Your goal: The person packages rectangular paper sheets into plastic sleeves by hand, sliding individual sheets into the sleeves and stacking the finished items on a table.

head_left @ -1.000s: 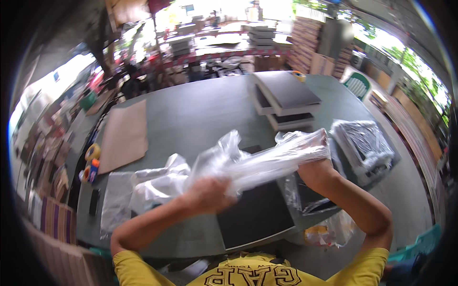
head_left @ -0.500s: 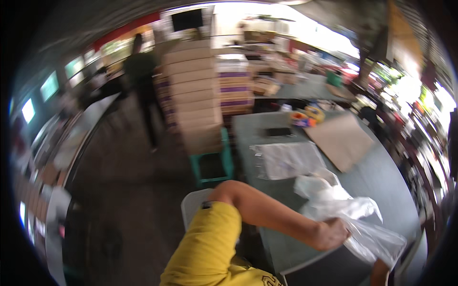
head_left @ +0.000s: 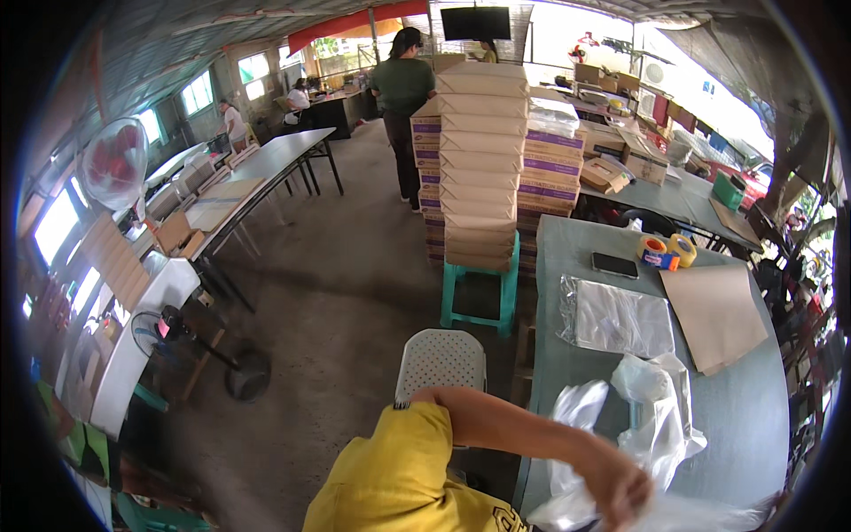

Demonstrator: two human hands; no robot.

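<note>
My left hand [head_left: 620,488] reaches across the near end of the grey-green table in a yellow sleeve [head_left: 386,465]. It is closed on blurred clear plastic [head_left: 709,514], apparently a bag, which stretches away to its right. The fingers are partly smeared by motion. Just beyond the hand lies a crumpled white plastic bag [head_left: 656,412], with another loose clear plastic piece [head_left: 572,434] to its left. A stack of flat clear plastic bags [head_left: 620,317] rests farther up the table. My right hand is out of view.
On the table [head_left: 736,443] are brown cardboard [head_left: 716,315], a phone [head_left: 614,265] and tape rolls [head_left: 669,252]. A tall stack of brown packets [head_left: 481,168] stands on a green stool [head_left: 510,297]. A white stool [head_left: 441,362] is near me. A person [head_left: 401,97] stands beyond; a fan [head_left: 244,372] is left.
The view has swung, so the table sits farther right. My left hand has come lower in the picture. The dark panel and my right hand have dropped out of clear sight.
</note>
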